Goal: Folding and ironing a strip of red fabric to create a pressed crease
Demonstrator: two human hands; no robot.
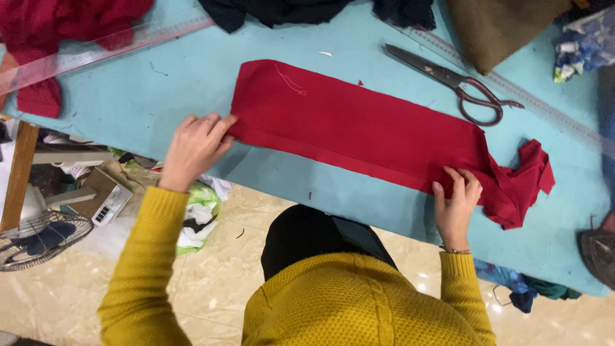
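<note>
Light blue table (160, 96), biggest thing here, runs across the whole view. The person in the mustard sweater stands at its near edge.

Red fabric strip (359, 125): long rectangle, lying flat on the table, spanning hand to hand. Near long edge looks folded over into a narrow hem. Loose white thread on it, up and to the right of the left-hand grip.

Left hand (195, 148): fingers curled, thumb and fingers closed on the strip's left end corner. Pinching the cloth, not just resting.

Right hand (456, 202): at the strip's near edge, close to its right end. Fingertips (456, 176) are pressed down on the fold. Can't tell if it's actually clamped round the edge or only pressing flat.

Just right of the right hand: the strip's end bunches up into a crumpled red heap (522, 182), touching the flat part.

Beyond the right hand, well apart from it: dark scissors (458, 83), shut, lying on the table just off the strip's far edge.

Clear ruler (96, 51) far beyond the left hand, partly over a red cloth pile (51, 25) at the table corner. Second clear ruler (544, 106) runs past the scissors.

Far edge: black cloth (275, 9), olive-brown cloth (500, 29).

Below the left arm, off the table: fan (38, 237) on the tiled floor.
</note>
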